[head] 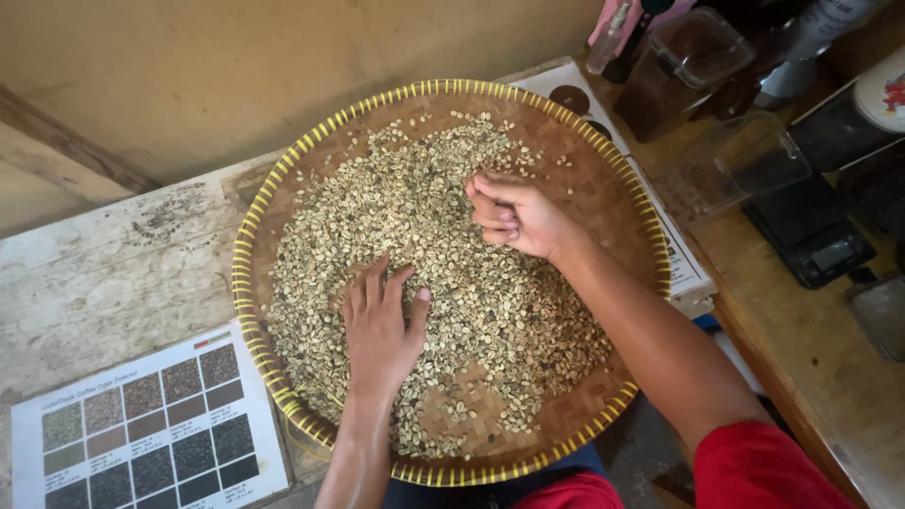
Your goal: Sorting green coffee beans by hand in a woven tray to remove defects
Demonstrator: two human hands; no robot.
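Head view: round woven tray (283,179) with yellow-trimmed rim sits on the worn wooden bench (113,273), piled with pale green coffee beans (471,283). Left hand (380,330) lies flat on the beans, fingers spread wide, near side of the pile. Right hand (517,215) is curled narrow, fingertips pinched together over the beans at the far side — can't tell if it holds any. Colour sample chart (151,429) lies near left; clear plastic containers (745,160) and a black scale (811,236) stand far right.

Coffee workshop: bean tray (283,179), scale (811,236) (colour chart (141,434) too)
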